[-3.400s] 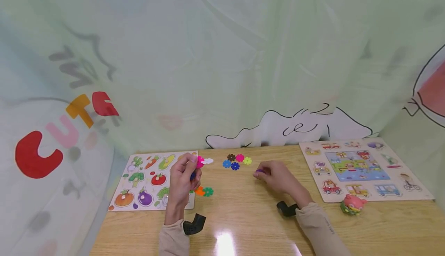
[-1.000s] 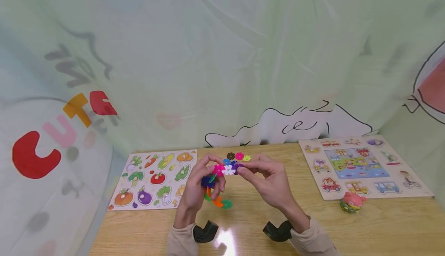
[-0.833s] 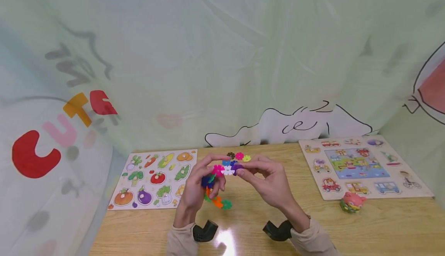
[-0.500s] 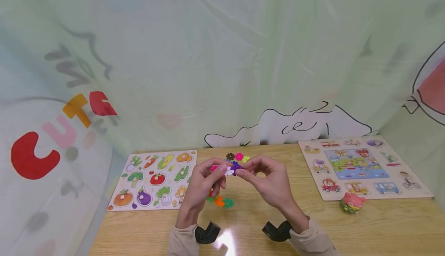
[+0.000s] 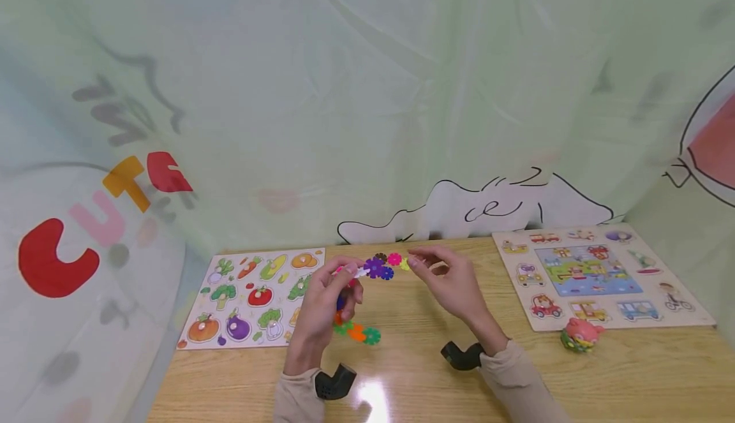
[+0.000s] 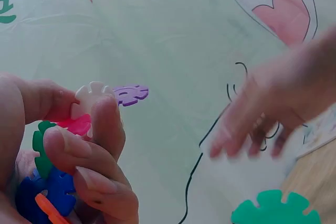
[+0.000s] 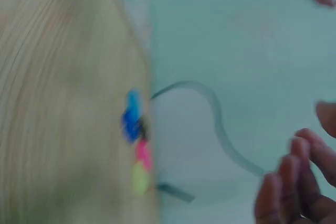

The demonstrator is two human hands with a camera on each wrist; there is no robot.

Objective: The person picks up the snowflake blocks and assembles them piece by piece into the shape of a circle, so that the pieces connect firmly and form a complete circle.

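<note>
My left hand [image 5: 321,308] pinches a chain of notched plastic snowflake discs between thumb and fingers. In the left wrist view the white disc [image 6: 90,98] sits at the fingertips, with the purple disc [image 6: 131,95] joined at its outer edge. Pink, green and blue discs [image 6: 63,190] lie against the palm and fingers. The chain's lower end hangs below the hand, with an orange disc [image 5: 357,332] and a green disc [image 5: 372,336]. My right hand [image 5: 453,286] is apart from the chain, its fingers loosely bent with nothing between them; it is blurred in the left wrist view.
Loose discs lie at the table's back: brown [image 5: 380,258], pink [image 5: 394,259], yellow [image 5: 404,264], dark blue [image 5: 387,274] and light blue [image 7: 133,103]. A vegetable puzzle board [image 5: 247,333] is left, a vehicle puzzle board [image 5: 528,289] right, with a pink-headed toy [image 5: 581,333] before it.
My right hand brought the purple disc to the white one, both hands worked there, and the right hand has let go and moved right. My left hand has drawn slightly left with the chain.
</note>
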